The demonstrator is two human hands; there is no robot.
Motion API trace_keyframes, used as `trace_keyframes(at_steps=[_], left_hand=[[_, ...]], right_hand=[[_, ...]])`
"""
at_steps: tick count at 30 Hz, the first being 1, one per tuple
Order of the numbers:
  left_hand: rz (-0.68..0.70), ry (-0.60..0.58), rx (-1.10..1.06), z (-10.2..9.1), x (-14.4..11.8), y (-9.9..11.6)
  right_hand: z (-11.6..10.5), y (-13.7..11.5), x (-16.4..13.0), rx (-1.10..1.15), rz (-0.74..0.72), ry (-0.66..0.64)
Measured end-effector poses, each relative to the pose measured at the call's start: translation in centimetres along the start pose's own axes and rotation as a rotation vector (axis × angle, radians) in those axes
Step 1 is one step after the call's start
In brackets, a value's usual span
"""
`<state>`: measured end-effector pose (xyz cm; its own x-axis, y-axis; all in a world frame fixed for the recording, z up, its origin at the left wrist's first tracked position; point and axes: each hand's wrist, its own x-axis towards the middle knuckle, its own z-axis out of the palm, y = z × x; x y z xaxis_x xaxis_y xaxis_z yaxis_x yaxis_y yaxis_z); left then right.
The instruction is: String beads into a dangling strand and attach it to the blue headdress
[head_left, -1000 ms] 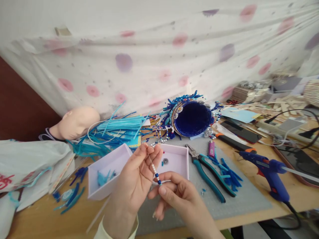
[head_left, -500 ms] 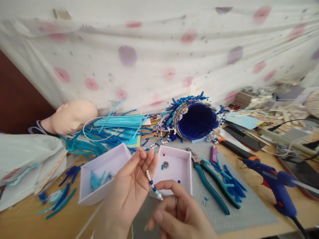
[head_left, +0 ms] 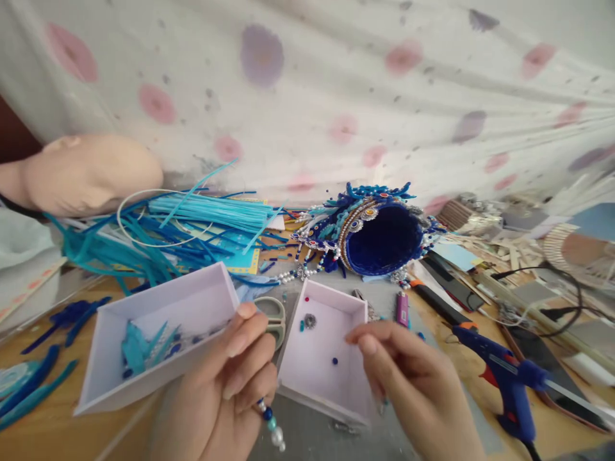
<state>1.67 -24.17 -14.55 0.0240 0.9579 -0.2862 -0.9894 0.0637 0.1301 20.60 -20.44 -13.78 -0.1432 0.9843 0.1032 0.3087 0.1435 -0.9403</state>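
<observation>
My left hand [head_left: 235,384] has its fingers curled around a short strand of beads [head_left: 271,422]. The lower end of the strand hangs below the fingers, with dark blue, turquoise and pearly white beads; its upper part is hidden in the hand. My right hand [head_left: 418,378] is closed in a pinch at the right edge of a shallow white box [head_left: 314,390]; anything between thumb and forefinger is too small to make out. Inside that box lie a silver flower-shaped finding [head_left: 310,321], a dark blue bead [head_left: 335,361] and small red and teal beads.
Another white box [head_left: 158,314] on the left holds turquoise pieces and beads. Behind are scissors [head_left: 273,314], turquoise pipe cleaners [head_left: 211,214] and a blue beaded headdress [head_left: 350,237]. On the right lie a purple lighter [head_left: 402,308] and a blue glue gun [head_left: 509,371]. A mannequin head [head_left: 91,173] rests far left.
My left fingers have curled in, and the strand hangs below them. My right hand has left the strand's lower end and moved up and right. The view has shifted, bringing the scissors into sight.
</observation>
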Motion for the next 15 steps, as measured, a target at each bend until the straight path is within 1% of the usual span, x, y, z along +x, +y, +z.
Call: trace_keyframes(at_steps=[1,2,3,4,6,8,11,15], left_hand=[[-0.017,0.008,0.005,0.0,0.1,0.1],[-0.031,0.01,0.01,0.0,0.1,0.2],[-0.036,0.008,0.013,-0.1,0.2,0.2],[-0.044,0.003,0.021,-0.2,0.2,0.3],[-0.056,-0.005,0.053,-0.5,0.2,0.4],[-0.07,-0.028,0.079,-0.7,0.2,0.4],[-0.101,-0.056,0.106,-0.8,0.1,0.7],[-0.176,0.003,0.181,-0.2,-0.3,1.3]], right_hand=[[-0.3,-0.1,1.5,-0.071,-0.12,0.001],[-0.4,-0.1,3.0,-0.116,-0.173,-0.016],[-0.5,-0.1,4.5,-0.138,-0.19,-0.052],[-0.4,0.0,5.9,-0.148,-0.175,-0.084],[0.0,0.3,8.3,-0.172,-0.125,-0.101],[0.7,0.7,10.1,-0.179,-0.07,-0.119],[1.6,1.5,11.8,-0.158,0.015,-0.161],[2.4,2.3,13.3,-0.081,0.126,-0.267]])
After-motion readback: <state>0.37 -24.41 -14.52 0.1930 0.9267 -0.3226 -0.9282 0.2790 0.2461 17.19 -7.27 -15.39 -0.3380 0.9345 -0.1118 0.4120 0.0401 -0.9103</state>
